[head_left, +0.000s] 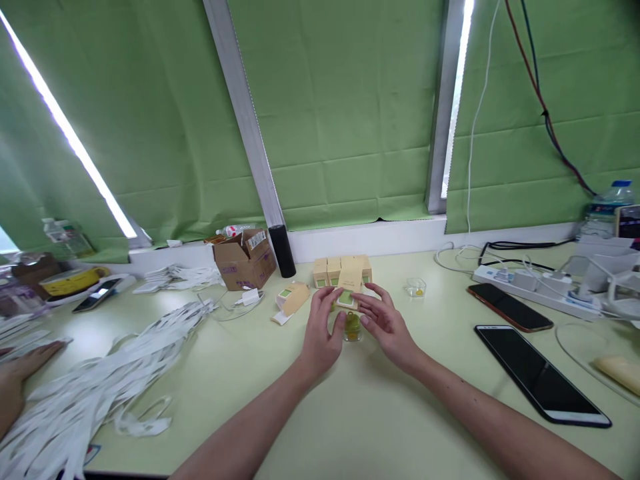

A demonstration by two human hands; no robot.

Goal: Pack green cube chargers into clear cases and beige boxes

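Near the middle of the table my left hand (324, 331) and my right hand (389, 327) face each other. Between their fingertips they hold a small cream cardboard box (346, 299) with a green window; a long flap stands up from it. Fingers of both hands are curled against its sides. Just below it, between my thumbs, stands a small clear container (353, 331) with something green and yellow in it. Several similar cream boxes (326, 268) stand in a row behind. To the left lies an opened cream carton (291, 298). A small clear dish (415, 288) sits to the right.
White straps (130, 363) are heaped at left, beside another person's hand (37, 360). A brown cardboard box (245, 260) and a black cylinder (283, 251) stand at the back. On the right lie a phone (510, 307), a tablet (540, 373) and a power strip (537, 290) with cables.
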